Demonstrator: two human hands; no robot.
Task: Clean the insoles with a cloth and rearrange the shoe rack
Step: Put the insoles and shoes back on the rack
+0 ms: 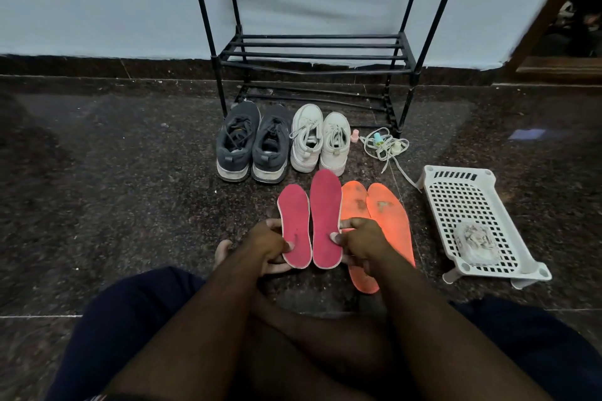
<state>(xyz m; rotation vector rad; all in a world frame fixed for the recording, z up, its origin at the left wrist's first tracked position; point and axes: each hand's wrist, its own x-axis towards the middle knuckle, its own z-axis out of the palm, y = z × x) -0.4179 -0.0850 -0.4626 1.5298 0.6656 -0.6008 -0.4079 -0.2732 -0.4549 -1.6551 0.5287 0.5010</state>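
Note:
I hold two pink insoles side by side above the floor. My left hand (pixel 268 244) grips the left pink insole (pixel 294 221) near its heel. The right pink insole (pixel 325 215) is pinched at its edge by my right hand (pixel 361 242). Two orange insoles (pixel 387 215) with dirty patches lie on the floor just right of them, partly under my right hand. A crumpled pale cloth (pixel 475 242) rests on the white basket. The black shoe rack (pixel 319 42) stands against the wall with bare shelves.
A grey pair of sneakers (pixel 252 145) and a white pair of sneakers (pixel 319 140) sit on the floor before the rack. Loose laces and small bottles (pixel 381 142) lie to their right. An overturned white perforated basket (pixel 472 218) stands at the right. My crossed legs fill the foreground.

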